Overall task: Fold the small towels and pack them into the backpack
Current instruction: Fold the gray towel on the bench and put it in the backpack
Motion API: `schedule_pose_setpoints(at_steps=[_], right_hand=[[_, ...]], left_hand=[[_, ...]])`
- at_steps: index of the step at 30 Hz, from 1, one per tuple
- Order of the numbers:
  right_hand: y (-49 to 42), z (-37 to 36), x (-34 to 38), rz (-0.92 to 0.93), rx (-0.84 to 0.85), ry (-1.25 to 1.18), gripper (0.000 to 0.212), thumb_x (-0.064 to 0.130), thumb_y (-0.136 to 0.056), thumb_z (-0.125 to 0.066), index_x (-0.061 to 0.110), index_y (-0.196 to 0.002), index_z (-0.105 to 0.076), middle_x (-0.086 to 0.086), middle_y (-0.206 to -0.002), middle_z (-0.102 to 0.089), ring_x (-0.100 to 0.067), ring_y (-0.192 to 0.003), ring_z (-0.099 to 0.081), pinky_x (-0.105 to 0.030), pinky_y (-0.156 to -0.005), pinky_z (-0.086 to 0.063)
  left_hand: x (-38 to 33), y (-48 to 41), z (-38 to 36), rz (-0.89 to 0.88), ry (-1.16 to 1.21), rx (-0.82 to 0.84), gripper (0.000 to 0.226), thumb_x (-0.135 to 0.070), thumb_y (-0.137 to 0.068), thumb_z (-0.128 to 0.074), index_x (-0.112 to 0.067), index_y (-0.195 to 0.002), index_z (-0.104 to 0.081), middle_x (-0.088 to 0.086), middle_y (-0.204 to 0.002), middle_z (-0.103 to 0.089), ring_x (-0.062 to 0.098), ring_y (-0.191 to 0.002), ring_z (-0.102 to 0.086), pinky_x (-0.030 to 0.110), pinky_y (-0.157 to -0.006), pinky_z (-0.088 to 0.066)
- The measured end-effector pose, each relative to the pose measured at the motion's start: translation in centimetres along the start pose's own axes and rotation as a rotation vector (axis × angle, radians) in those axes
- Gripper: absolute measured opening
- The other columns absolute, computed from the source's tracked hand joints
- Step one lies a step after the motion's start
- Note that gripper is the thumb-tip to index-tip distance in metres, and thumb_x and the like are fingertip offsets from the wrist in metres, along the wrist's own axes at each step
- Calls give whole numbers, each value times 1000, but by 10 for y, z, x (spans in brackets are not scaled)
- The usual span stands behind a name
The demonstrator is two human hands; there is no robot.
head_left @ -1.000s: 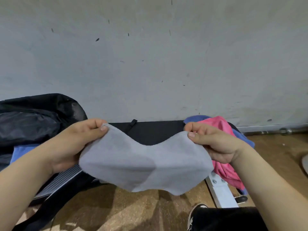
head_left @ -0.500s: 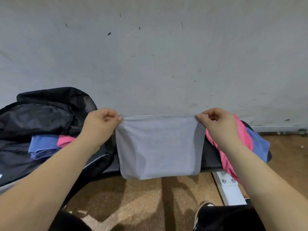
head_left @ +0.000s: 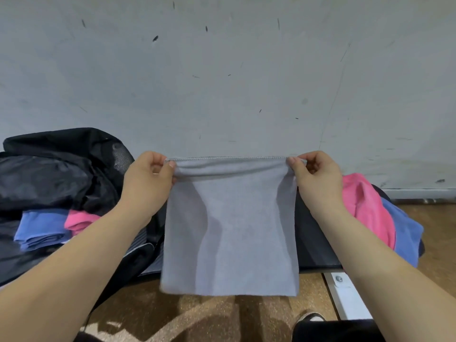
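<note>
Pinching the grey towel (head_left: 229, 230) by its top corners in left hand (head_left: 145, 180) and right hand (head_left: 318, 180), we held it hanging, hem level; the black backpack (head_left: 49, 174) lay leftward, nearer our left hand.

The held towel (head_left: 229, 230) hangs in the middle, before the bench (head_left: 315, 243) and the wall (head_left: 222, 70); the left hand (head_left: 145, 181) pinches its upper left corner, the right hand (head_left: 318, 178) its upper right; the backpack (head_left: 49, 169) lies at the left, two folded towels (head_left: 42, 230) side by side in its opening; loose towels (head_left: 365, 206) lie heaped on the bench at the right; the floor (head_left: 197, 317) lies below.
</note>
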State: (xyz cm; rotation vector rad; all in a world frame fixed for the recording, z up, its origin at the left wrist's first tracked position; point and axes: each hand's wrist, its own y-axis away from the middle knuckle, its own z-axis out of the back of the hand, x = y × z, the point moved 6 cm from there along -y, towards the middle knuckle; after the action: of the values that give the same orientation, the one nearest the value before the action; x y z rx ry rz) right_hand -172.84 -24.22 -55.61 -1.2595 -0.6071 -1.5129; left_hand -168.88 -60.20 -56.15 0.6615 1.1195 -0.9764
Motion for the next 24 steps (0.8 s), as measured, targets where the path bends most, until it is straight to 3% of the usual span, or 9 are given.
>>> schedule_pose_setpoints(at_steps=[4, 7, 10, 14, 17, 19, 24], right_hand=[[-4, -3, -12, -63, 69, -27, 15, 27, -89, -79, 17, -86, -68, -8, -78, -70, -21, -68, -61, -39, -65, -53], [1, 3, -14, -103, 102, -60, 16, 22, -90, -80, 10, -90, -70, -17, -82, -70, -24, -62, -61, -31, -51, -53], [9, 9, -14, -110, 115, -97, 19, 20, -90, -80, 4, -95, -71, -25, -89, -74, -23, -65, -67, -32, -58, -59], [19, 16, -8, -76, 107, -28, 20, 30, -89, -81, 11, -89, -73, -16, -88, -77, -21, -77, -71, -41, -73, -59], [27, 16, -1, -96, 122, -99, 23, 31, -91, -78, 10, -88, -68, -12, -78, -71, -17, -72, -60, -38, -69, -49], [33, 14, 3, -97, 129, -168, 23, 27, -93, -76, 8, -89, -64, -8, -76, -66, -16, -71, -56, -36, -67, -45], [28, 16, 9, 3, 69, -34, 16, 27, -88, -81, 15, -86, -70, 4, -78, -68, -8, -65, -49, -28, -68, -46]], left_hand=[[15, -7, -7, 75, 30, 69, 9, -21, -103, -64, -14, -98, -66, 8, -89, -76, 30, -91, -79, 51, -94, -62], [19, -6, -7, 110, 60, 106, 11, -21, -102, -66, -10, -101, -66, 16, -100, -77, 29, -98, -78, 48, -97, -61], [16, 0, -5, 112, 58, 132, 12, -19, -103, -65, -7, -103, -65, 20, -105, -75, 29, -99, -78, 43, -90, -63], [4, 7, 8, 7, -101, 34, 16, -29, -100, -68, -13, -102, -69, 5, -83, -72, 19, -80, -70, 29, -71, -55], [-3, 10, 15, -45, -131, -25, 17, -32, -99, -69, -15, -99, -70, -3, -72, -63, 11, -68, -57, 25, -65, -44], [-5, 13, 15, -56, -120, -37, 15, -31, -98, -70, -17, -96, -69, -4, -71, -62, 10, -65, -55, 26, -64, -42], [-1, 10, 11, -46, -86, -23, 8, -27, -95, -74, -20, -92, -74, 0, -81, -71, 14, -71, -63, 27, -70, -51]])
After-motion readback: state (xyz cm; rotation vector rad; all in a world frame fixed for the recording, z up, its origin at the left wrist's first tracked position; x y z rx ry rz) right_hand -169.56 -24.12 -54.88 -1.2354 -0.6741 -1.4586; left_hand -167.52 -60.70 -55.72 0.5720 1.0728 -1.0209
